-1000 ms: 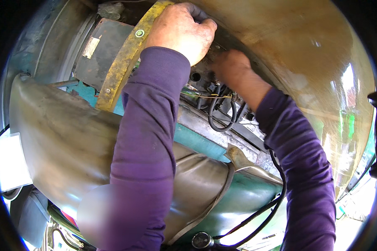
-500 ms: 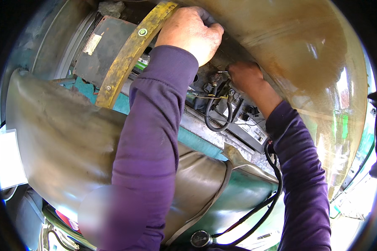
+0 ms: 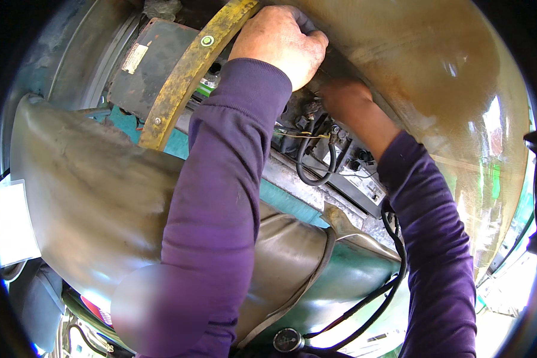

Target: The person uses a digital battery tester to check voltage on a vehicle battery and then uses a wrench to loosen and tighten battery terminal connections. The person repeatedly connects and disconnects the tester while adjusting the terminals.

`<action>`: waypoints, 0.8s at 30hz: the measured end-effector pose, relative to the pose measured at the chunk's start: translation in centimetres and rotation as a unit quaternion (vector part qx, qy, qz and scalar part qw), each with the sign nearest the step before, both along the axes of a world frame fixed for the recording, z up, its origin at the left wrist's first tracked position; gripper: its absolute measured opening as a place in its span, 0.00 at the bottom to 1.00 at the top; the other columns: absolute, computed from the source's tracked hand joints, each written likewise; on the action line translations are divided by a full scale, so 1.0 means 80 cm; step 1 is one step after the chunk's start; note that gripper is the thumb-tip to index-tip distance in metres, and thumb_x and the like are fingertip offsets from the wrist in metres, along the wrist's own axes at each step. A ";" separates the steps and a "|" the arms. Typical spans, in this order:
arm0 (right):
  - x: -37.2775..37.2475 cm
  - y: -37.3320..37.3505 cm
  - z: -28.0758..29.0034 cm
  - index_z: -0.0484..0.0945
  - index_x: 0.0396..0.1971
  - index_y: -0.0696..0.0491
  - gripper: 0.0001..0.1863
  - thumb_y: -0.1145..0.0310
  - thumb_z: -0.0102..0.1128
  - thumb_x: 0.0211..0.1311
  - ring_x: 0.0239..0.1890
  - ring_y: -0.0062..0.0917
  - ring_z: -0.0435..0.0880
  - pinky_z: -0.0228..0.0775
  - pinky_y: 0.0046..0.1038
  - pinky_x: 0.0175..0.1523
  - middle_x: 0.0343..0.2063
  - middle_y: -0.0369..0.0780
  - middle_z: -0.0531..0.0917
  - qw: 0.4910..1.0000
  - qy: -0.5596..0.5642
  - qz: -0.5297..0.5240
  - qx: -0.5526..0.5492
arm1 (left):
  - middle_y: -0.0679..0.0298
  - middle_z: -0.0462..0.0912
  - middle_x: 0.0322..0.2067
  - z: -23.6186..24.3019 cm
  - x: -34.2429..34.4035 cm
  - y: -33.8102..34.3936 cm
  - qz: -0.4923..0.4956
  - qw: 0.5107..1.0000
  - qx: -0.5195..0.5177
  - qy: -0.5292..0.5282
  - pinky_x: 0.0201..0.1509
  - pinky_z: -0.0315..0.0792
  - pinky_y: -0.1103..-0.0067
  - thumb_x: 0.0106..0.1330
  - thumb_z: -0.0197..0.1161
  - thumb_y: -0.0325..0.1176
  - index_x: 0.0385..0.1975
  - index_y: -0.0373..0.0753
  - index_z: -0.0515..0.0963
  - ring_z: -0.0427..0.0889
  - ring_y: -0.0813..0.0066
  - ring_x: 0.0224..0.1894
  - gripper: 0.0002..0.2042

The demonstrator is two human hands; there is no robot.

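My left hand [image 3: 278, 45] is closed beside the upper end of a worn yellow bar [image 3: 182, 77], at the edge of a raised brown shiny cover [image 3: 400, 42]. Its curled fingers face away, so what they grip is hidden. Deeper in the compartment, my right hand [image 3: 347, 102] is smeared by motion and its fingertips do not show. It is over a battery [image 3: 364, 188] with black cables [image 3: 304, 164] and a thin yellow wire [image 3: 295, 133] close by. Both forearms wear purple sleeves.
A dark grey box [image 3: 155, 67] sits left of the yellow bar. A brown padded cover [image 3: 95, 179] drapes over the near side, by a green panel [image 3: 304, 280]. Low down, a round gauge [image 3: 288, 340] joins dark hoses [image 3: 394, 277]. A white sheet [image 3: 13, 224] is at far left.
The view has shifted slightly, with most things sitting a little further right. My right hand has blurred with motion at the same spot, while my left hand keeps its closed pose.
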State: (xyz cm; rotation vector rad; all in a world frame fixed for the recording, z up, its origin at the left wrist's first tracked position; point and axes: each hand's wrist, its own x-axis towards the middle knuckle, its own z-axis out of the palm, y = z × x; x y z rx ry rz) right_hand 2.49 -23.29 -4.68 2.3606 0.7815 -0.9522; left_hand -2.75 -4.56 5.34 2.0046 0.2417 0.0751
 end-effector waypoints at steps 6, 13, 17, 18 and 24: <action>-0.032 0.122 -0.030 0.87 0.49 0.44 0.16 0.60 0.68 0.61 0.51 0.29 0.87 0.81 0.34 0.43 0.50 0.37 0.87 0.966 0.030 0.130 -0.223 | 0.46 0.87 0.36 0.000 0.008 0.004 0.015 0.999 -0.007 0.037 0.48 0.78 0.66 0.62 0.65 0.35 0.38 0.31 0.84 0.87 0.53 0.41 0.13; 0.008 -0.023 0.001 0.84 0.52 0.49 0.18 0.73 0.58 0.62 0.53 0.38 0.86 0.79 0.37 0.56 0.50 0.44 0.86 0.998 -0.008 0.027 0.055 | 0.49 0.88 0.37 -0.027 0.012 0.002 -0.007 0.999 0.018 0.041 0.53 0.79 0.66 0.60 0.65 0.42 0.38 0.35 0.86 0.87 0.53 0.43 0.16; 0.027 -0.085 -0.030 0.81 0.54 0.46 0.20 0.72 0.56 0.61 0.48 0.44 0.84 0.77 0.44 0.52 0.44 0.48 0.86 0.988 0.028 0.058 0.140 | 0.51 0.87 0.34 -0.042 0.013 -0.002 -0.099 0.988 0.094 0.072 0.48 0.78 0.71 0.62 0.66 0.41 0.42 0.32 0.84 0.86 0.60 0.38 0.18; 0.024 -0.093 -0.033 0.81 0.54 0.46 0.20 0.71 0.56 0.62 0.47 0.45 0.84 0.77 0.45 0.51 0.44 0.48 0.86 0.990 0.027 0.052 0.124 | 0.50 0.87 0.35 -0.045 0.011 -0.003 -0.115 0.983 0.114 0.091 0.49 0.78 0.70 0.62 0.66 0.41 0.42 0.32 0.84 0.87 0.58 0.39 0.18; -0.062 -0.107 0.045 0.80 0.53 0.51 0.16 0.66 0.50 0.70 0.43 0.48 0.85 0.78 0.47 0.47 0.37 0.53 0.86 0.959 -0.119 -0.164 0.199 | 0.46 0.87 0.39 -0.075 0.007 -0.008 -0.205 0.945 0.157 0.200 0.53 0.77 0.68 0.63 0.66 0.40 0.46 0.33 0.83 0.86 0.53 0.44 0.18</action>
